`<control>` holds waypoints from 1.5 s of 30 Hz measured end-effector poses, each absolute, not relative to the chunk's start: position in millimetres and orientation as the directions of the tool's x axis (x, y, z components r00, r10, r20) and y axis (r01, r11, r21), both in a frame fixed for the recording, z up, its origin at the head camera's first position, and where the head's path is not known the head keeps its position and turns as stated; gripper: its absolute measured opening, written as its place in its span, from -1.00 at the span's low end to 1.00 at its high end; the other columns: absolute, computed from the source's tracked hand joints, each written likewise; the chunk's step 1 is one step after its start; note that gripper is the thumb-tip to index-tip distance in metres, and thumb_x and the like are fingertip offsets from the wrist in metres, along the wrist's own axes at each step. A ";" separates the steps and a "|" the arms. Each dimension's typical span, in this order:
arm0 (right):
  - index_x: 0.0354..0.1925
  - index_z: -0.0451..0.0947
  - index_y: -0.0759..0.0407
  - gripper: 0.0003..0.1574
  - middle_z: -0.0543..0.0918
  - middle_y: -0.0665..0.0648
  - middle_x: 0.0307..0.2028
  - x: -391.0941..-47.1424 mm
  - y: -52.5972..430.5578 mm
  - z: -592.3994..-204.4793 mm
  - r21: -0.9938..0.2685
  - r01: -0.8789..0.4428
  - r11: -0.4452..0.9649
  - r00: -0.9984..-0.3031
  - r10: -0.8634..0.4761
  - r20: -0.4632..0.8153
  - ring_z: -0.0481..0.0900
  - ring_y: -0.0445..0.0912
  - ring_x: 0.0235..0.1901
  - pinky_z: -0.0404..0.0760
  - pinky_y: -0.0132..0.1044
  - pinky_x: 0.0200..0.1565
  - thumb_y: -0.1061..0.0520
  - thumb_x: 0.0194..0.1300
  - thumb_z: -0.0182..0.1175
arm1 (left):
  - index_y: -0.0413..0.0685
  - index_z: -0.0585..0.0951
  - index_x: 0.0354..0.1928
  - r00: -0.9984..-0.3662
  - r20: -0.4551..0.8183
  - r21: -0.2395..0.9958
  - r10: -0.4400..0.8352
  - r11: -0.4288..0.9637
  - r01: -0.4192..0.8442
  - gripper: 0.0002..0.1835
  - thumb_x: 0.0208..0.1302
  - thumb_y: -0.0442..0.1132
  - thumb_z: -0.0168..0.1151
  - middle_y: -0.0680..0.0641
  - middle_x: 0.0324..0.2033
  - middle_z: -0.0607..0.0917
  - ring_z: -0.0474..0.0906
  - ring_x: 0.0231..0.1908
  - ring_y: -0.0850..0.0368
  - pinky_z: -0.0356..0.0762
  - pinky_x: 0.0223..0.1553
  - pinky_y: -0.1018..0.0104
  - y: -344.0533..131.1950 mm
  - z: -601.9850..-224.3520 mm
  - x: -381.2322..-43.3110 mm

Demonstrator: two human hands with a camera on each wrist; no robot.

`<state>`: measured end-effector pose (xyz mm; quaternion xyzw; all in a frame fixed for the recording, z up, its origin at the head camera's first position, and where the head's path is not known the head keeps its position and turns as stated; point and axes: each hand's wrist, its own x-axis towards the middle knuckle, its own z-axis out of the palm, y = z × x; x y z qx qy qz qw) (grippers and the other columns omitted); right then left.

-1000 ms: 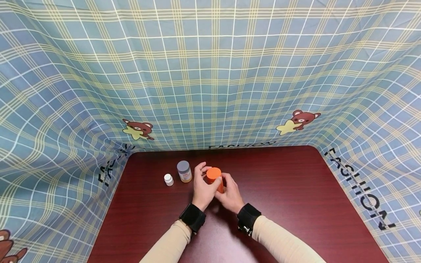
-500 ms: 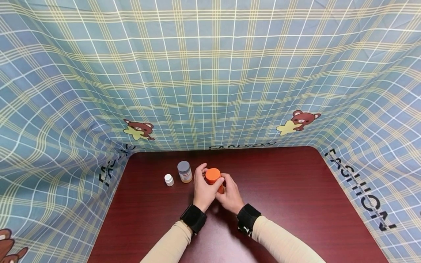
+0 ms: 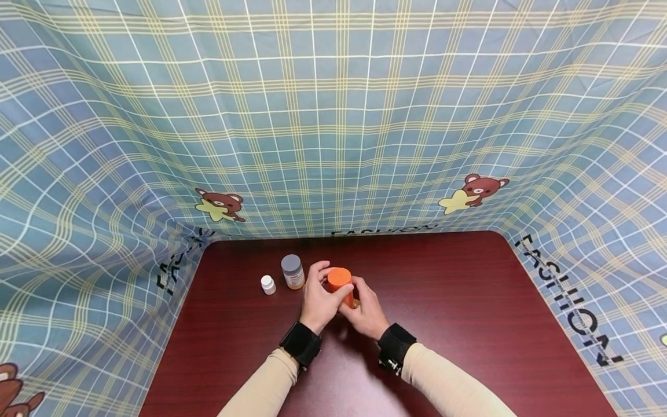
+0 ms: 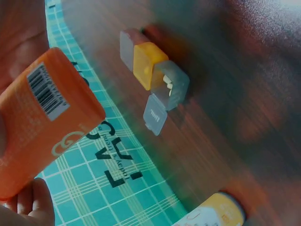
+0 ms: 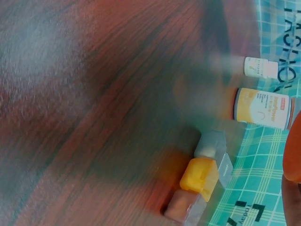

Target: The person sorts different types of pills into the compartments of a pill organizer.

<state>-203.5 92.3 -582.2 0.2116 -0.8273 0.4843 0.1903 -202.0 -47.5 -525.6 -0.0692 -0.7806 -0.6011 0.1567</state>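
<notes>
An orange bottle [image 3: 339, 279] with an orange cap is between both hands, raised above the table. My left hand [image 3: 320, 301] grips it around the upper part, thumb across the near side. Lower down, my right hand [image 3: 367, 310] holds its right side. In the left wrist view the orange bottle [image 4: 51, 113] is tilted and shows a barcode label. Below it on the table is a small three-compartment pill box [image 4: 150, 66]; the clear end compartment has its lid flipped open and white pills inside. The hands mostly hide this box in the head view.
A grey-capped supplement jar [image 3: 293, 272] stands left of the hands, with a small white bottle [image 3: 268, 285] beside it. The dark red table [image 3: 448, 301] is enclosed by a plaid cloth [image 3: 333, 145] at the back and sides.
The hands and orange bottle stay in nearly the same place. My left wrist has shifted slightly left, and a bit of yellow now shows beside the right fingers.
</notes>
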 end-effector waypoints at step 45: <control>0.16 0.30 0.20 -0.22 0.57 0.16 -0.01 -206.2 84.8 -581.0 -0.771 -0.504 0.390 -0.862 -0.164 0.480 0.60 -0.03 -0.06 0.57 -0.10 -0.02 0.27 -0.03 0.40 | -0.23 0.51 0.06 -0.962 0.241 0.892 -0.130 0.421 0.167 -0.34 -0.15 -0.19 0.53 -0.14 -0.13 0.64 0.56 -0.11 -0.01 0.49 -0.01 0.08 -48.0 -544.3 -196.2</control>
